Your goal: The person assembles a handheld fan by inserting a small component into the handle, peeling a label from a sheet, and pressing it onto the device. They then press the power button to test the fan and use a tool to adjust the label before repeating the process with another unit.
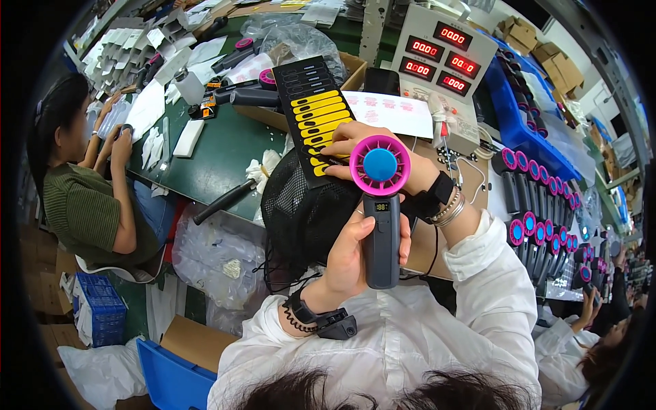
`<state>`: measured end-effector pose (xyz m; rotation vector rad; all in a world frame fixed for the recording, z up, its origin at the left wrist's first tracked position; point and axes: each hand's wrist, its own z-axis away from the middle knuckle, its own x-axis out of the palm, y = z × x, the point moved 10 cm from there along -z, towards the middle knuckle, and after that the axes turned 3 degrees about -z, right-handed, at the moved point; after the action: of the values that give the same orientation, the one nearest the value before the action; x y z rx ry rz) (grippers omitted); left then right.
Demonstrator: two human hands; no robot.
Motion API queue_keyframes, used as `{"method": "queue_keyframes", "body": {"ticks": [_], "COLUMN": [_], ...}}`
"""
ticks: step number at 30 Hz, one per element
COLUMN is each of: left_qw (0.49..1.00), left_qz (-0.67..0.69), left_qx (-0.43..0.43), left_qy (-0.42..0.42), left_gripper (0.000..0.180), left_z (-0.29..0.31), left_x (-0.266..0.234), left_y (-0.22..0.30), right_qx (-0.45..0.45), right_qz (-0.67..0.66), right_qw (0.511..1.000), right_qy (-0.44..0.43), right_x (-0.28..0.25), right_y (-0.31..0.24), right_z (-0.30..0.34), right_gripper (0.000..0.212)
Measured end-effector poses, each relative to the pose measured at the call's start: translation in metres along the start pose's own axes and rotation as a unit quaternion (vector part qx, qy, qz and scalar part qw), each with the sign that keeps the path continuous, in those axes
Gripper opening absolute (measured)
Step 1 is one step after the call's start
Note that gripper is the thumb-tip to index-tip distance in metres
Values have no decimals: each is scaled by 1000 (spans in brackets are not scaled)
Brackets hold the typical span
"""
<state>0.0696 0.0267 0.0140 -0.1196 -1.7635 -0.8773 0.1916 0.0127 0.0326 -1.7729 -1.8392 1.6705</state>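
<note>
My left hand (pixel 355 256) grips the dark grey handle of a handheld fan (pixel 380 212) held upright, its round pink head with a blue centre facing the camera and a small lit display on the handle. My right hand (pixel 359 147) reaches behind the fan head, fingers resting on a black sheet of yellow strip stickers (pixel 311 109), near its lower end. Both wrists wear black straps; the right also wears bracelets. A black mesh bag (pixel 301 205) lies under the sheet and the fan.
A white test box with red digit displays (pixel 441 51) stands behind. Rows of pink-headed fans (pixel 540 198) lie to the right beside a blue tray (pixel 519 116). A person in green (pixel 89 198) works at the green table on the left. Plastic bags and blue crates sit below.
</note>
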Motion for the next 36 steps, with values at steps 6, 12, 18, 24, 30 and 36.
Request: {"method": "queue_keyframes", "body": {"ticks": [6, 12, 18, 24, 30, 36], "left_qw": [1000, 998, 994, 656, 434, 661], "left_qz": [-9, -57, -106, -737, -871, -719], "left_qx": [3, 26, -36, 156, 144, 94], "left_qy": [-18, 14, 9, -59, -180, -190], "left_gripper": [44, 42, 38, 42, 43, 48], "left_z": [0, -8, -32, -85, -98, -114], "left_x": [0, -14, -5, 43, 68, 70], "left_y": [2, 3, -28, -76, -136, -120], "right_qx": [85, 172, 182, 38, -57, -6], "right_qz": [59, -47, -327, -647, -667, -666], "right_qw": [988, 950, 826, 531, 511, 445], "right_qy": [111, 255, 421, 545, 540, 599], "right_x": [-52, -102, -61, -33, -48, -53], "right_y": [0, -28, -35, 25, 32, 30], "right_z": [9, 91, 185, 232, 258, 272], "right_gripper": [24, 28, 37, 39, 35, 37]}}
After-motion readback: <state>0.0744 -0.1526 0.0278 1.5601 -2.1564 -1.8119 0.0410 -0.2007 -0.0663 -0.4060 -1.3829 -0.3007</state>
